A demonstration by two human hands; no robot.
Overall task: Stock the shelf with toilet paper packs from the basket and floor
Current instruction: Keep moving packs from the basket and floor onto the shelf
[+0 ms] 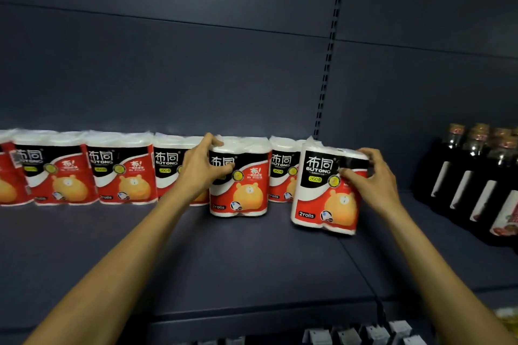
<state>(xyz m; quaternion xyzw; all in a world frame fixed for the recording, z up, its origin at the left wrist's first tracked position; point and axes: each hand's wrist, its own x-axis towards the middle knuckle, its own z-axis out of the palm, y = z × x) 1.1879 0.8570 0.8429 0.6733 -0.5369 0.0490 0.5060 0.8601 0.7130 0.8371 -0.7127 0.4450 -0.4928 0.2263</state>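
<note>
Left hand [203, 166] gripping a pack [238, 176] standing on the shelf [252, 255]; right hand [370, 176] gripping another pack [326, 190], tilted, beside bottles [476, 182].

- The toilet paper packs [328, 190] are wrapped in thin glossy plastic film, crinkled at the top, printed red, black and white.
- The shelf [252, 255] and back panel [168, 64] look like painted metal, matt dark blue-grey, pretty smooth.
- The bottles [462, 176] are shiny, glass or plastic can't be told, with paper-looking labels.
</note>
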